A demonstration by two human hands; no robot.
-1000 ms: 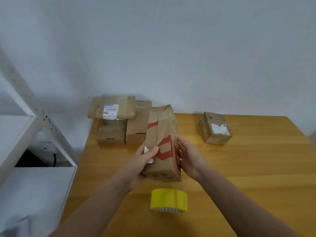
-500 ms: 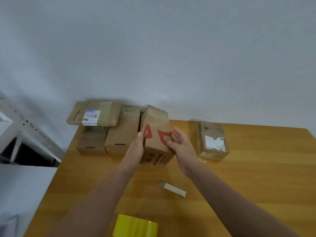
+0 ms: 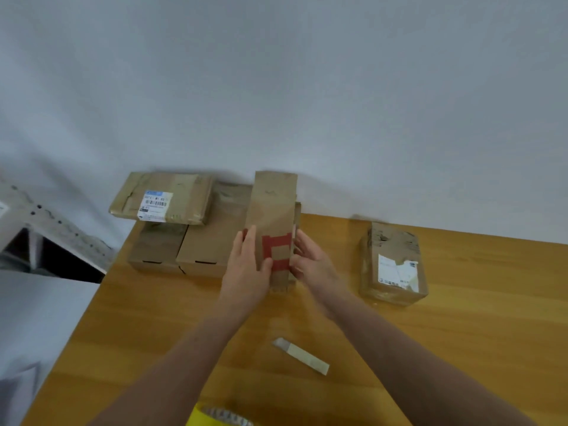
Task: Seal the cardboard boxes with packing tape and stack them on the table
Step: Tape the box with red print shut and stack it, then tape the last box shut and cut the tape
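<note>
So left hand point(image 3: 246, 269) and right hand point(image 3: 313, 265) clasp the tall red-printed brown cardboard box point(image 3: 272, 210), likely standing it beside the low brown carton point(image 3: 212, 241).

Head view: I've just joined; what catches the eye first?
The left hand and right hand grip a tall red-printed box at the table's far side. Stacked boxes sit to its left, a lone box to its right; a yellow tape roll lies nearest the camera.
</note>
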